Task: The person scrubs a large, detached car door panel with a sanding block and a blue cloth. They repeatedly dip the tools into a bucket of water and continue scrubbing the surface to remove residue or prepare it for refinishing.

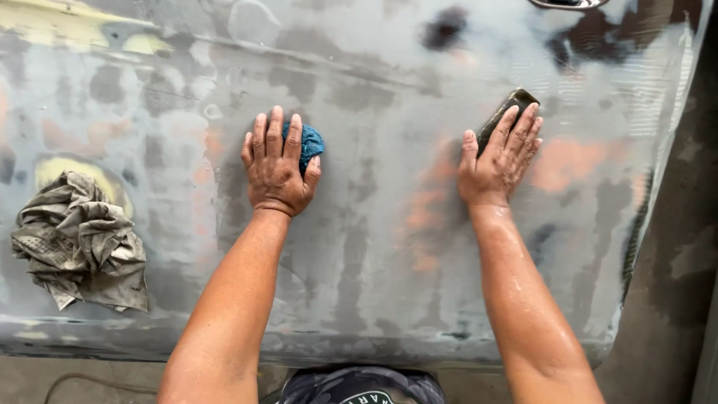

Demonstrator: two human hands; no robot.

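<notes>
Nearest the viewer, two bare, wet forearms reach up over a sanded grey car body panel point(374, 247), patched with orange primer and darker streaks. The left hand point(275, 166) lies flat, fingers together, pressing a blue scouring pad point(312, 142) onto the panel; the pad peeks out beside its thumb. Level with it and well apart, the right hand point(499, 158) is spread flat over a dark sanding block point(511, 105), whose far end shows past the fingertips. Well out from the left hand, a crumpled grey rag point(78, 243) rests on the panel. Beyond the right hand, a door handle point(568, 4) sits at the far edge.
</notes>
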